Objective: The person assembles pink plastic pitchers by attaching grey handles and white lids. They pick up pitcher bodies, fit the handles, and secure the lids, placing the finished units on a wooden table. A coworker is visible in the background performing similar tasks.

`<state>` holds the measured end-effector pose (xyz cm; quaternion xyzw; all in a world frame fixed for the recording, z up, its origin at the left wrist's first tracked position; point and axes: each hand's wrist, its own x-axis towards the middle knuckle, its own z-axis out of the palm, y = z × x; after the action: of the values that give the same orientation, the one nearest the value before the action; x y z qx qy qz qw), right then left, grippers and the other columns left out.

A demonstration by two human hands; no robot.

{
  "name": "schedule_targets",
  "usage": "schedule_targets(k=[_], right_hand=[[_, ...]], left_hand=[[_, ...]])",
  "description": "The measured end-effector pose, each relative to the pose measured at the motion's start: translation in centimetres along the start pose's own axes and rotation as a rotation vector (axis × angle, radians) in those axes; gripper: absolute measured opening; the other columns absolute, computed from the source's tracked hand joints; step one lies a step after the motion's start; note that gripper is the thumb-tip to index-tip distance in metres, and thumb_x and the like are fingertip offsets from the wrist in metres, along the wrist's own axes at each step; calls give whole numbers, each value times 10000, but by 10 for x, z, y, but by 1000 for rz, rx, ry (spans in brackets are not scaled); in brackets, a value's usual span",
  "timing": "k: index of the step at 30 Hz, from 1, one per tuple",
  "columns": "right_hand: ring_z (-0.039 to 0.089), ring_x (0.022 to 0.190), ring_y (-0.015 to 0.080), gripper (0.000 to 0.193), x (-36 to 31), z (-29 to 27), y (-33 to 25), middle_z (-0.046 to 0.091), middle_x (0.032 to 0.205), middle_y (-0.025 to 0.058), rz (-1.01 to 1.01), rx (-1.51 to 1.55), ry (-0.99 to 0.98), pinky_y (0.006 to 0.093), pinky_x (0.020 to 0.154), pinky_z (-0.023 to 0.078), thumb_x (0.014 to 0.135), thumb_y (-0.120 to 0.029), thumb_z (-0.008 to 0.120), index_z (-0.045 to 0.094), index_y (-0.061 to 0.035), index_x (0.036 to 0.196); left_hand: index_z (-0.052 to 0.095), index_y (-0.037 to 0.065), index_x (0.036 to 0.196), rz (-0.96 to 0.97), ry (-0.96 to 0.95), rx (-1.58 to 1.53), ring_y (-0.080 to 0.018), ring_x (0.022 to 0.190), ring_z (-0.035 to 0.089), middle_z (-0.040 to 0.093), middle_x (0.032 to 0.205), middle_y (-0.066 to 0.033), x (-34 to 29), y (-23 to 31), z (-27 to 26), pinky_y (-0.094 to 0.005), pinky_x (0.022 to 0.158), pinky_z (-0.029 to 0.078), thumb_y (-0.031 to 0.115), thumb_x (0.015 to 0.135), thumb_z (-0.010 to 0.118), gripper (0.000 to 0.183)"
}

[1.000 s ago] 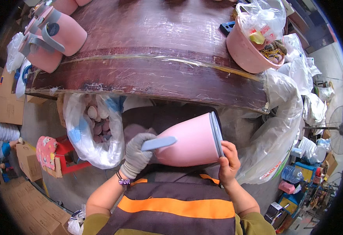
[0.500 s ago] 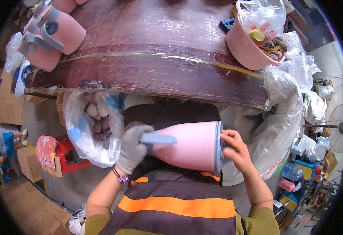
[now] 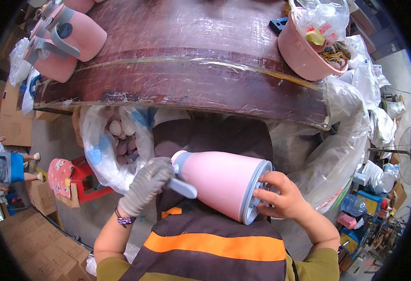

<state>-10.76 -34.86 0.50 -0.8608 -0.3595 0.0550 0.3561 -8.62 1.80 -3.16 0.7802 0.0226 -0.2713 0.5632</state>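
A pink jug [image 3: 217, 180] with a grey-blue handle [image 3: 183, 188] lies sideways over my lap, its neck to the left and its base to the right. My left hand [image 3: 147, 184], in a grey glove, is closed around the handle end by the neck. My bare right hand [image 3: 283, 195] grips the grey base rim, fingertips bent onto the underside. What the fingers touch inside the base is partly hidden. At the table's far left stand several similar pink jugs [image 3: 82, 35] with grey handles.
A dark red worn table [image 3: 182, 89] spans the front. Below it, at left, a plastic-lined container [image 3: 93, 147] holds pink round pieces beside a red stool [image 3: 90, 180]. A pink bucket [image 3: 304, 56] of scraps stands at the table's right; a large clear bag [image 3: 327, 164] hangs below.
The jug has turned, its base swinging down and nearer me and its handle toward my lap. My right fingers have moved from the rim's edge onto the base. My left hand has lowered slightly.
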Motion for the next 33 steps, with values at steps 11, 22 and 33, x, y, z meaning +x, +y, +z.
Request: schedule_targets(k=[11, 22, 33], right_hand=[[605, 864, 278, 456, 33, 2, 7, 586, 1005, 99, -116, -27, 154, 370, 708, 512, 660, -330, 752, 629, -145, 1058], [628, 880, 172, 334, 81, 48, -16, 649, 1074, 102, 1277, 1307, -174, 307, 761, 503, 920, -203, 557, 587, 9, 1176], [624, 777, 178, 224, 55, -151, 150, 673, 873, 90, 458, -275, 1085, 288, 714, 471, 892, -213, 618, 674, -10, 968]], left_hand=[[404, 31, 1307, -538, -55, -661, -121, 828, 565, 547, 1069, -73, -36, -43, 26, -233, 574, 509, 124, 825, 600, 529], [397, 10, 1318, 600, 718, -421, -171, 946, 588, 538, 1140, -97, -35, 57, -34, -303, 785, 523, 150, 829, 643, 565], [488, 37, 1219, 708, 504, -405, -124, 919, 576, 577, 1035, -50, 46, 154, -34, -262, 771, 508, 179, 840, 654, 437]])
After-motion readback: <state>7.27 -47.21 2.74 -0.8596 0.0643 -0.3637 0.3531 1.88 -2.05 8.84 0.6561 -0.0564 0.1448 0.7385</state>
